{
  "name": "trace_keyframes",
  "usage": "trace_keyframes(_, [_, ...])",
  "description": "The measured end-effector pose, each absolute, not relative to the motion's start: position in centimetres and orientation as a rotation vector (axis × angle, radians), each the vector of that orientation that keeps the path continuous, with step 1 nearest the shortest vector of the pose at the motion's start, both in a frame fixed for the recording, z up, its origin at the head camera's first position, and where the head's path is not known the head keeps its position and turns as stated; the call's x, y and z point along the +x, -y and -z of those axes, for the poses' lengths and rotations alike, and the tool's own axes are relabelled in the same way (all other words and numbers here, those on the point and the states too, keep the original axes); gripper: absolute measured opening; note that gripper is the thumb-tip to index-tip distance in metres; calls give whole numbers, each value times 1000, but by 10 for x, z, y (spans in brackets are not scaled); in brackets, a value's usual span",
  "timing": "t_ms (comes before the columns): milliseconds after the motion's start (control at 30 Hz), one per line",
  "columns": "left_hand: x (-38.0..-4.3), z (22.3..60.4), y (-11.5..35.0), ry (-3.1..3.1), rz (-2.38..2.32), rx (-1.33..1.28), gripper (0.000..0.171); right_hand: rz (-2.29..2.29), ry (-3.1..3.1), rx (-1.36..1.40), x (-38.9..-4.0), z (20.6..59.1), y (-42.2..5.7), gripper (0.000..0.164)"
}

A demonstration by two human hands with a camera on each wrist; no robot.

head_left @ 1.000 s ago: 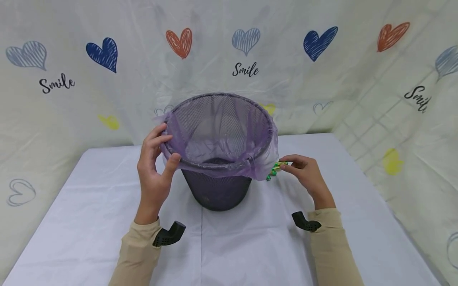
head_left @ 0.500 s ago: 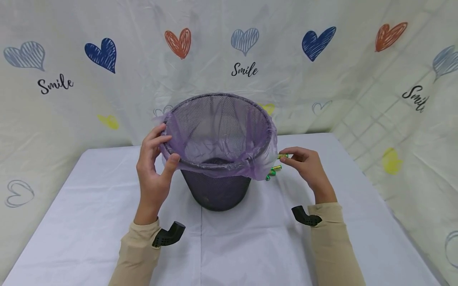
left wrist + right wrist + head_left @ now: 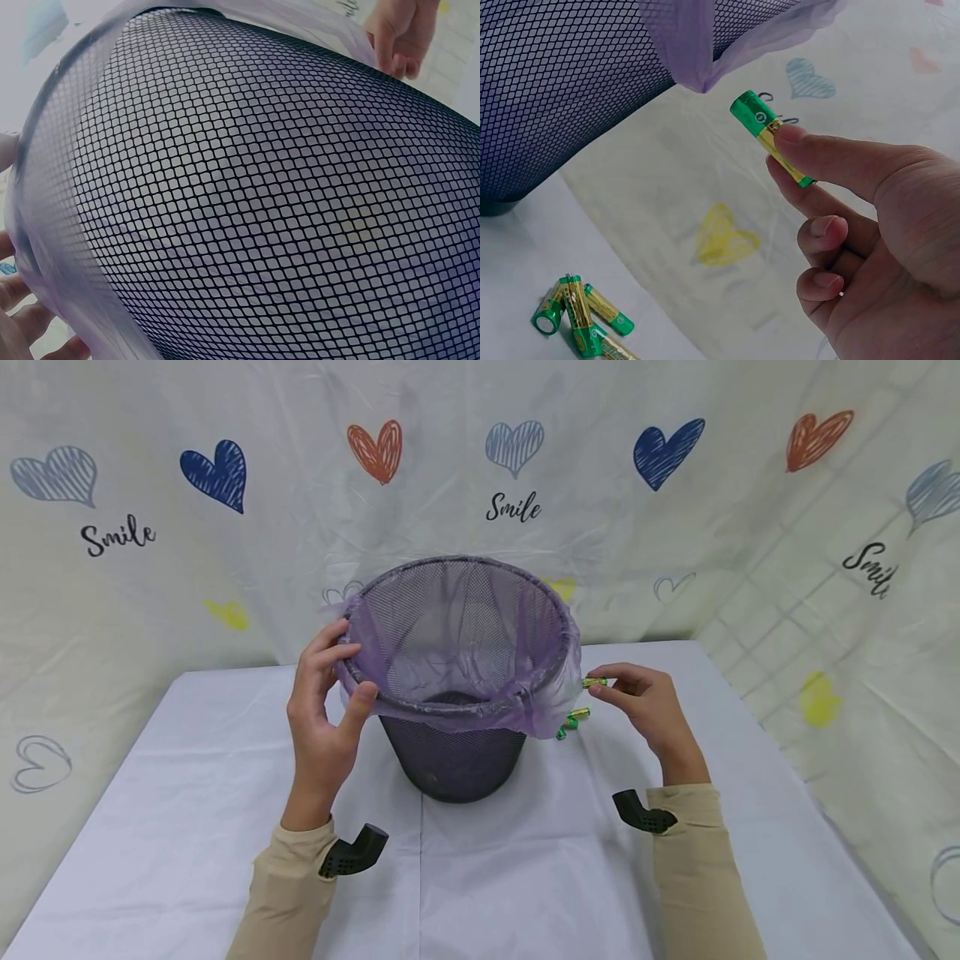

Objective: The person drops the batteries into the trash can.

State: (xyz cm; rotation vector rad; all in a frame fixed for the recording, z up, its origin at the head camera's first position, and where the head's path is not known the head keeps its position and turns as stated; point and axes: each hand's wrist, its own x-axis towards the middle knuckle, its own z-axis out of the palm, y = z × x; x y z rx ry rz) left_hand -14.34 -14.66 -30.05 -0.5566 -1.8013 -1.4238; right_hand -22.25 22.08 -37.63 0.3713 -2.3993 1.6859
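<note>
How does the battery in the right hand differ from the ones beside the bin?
The held battery is raised off the table, pinched by the right hand; the other batteries rest on the table.

The held battery is on its own, while the other batteries are bunched together.

All share green-and-gold casings.

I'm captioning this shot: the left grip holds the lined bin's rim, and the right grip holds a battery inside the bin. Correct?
Not inside: the right wrist view shows the right grip holding the battery outside the bin. The rest stands.
</note>
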Motion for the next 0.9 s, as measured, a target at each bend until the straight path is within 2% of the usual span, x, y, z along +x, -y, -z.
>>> trace_keyframes(633, [-144, 301, 146, 1806, 1432, -551, 48, -1618, 2431, 358, -222, 371, -221, 26])
trace_keyframes(900, [-143, 301, 146, 1808, 1413, -557, 48, -1635, 2393, 409, -212, 351, -214, 24])
